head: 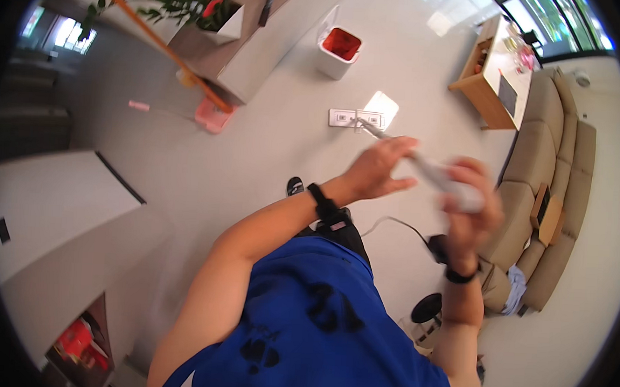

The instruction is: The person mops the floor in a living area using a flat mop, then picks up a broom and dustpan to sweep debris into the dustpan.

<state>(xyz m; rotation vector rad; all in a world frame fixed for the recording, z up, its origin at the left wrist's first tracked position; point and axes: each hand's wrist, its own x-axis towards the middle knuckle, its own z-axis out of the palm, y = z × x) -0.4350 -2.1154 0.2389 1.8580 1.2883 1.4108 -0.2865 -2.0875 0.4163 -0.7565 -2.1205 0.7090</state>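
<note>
A flat mop head [340,118] faces up on the floor ahead of me, its long pole [432,171] slanting up towards my right. My right hand [470,199] is closed around the pole's thick grey end and is blurred. Farther down the pole, my left hand [379,171] touches or lies close against it, with thumb and fingers apart; whether it grips the pole is unclear. Black straps circle both wrists.
A white bin [338,58] with a red liner stands ahead. Left are a pink dustpan [214,116], an orange pole [160,44] and a potted plant [221,23]. A beige sofa [517,199] and wooden table [475,99] stand right. A cable [393,219] trails near me.
</note>
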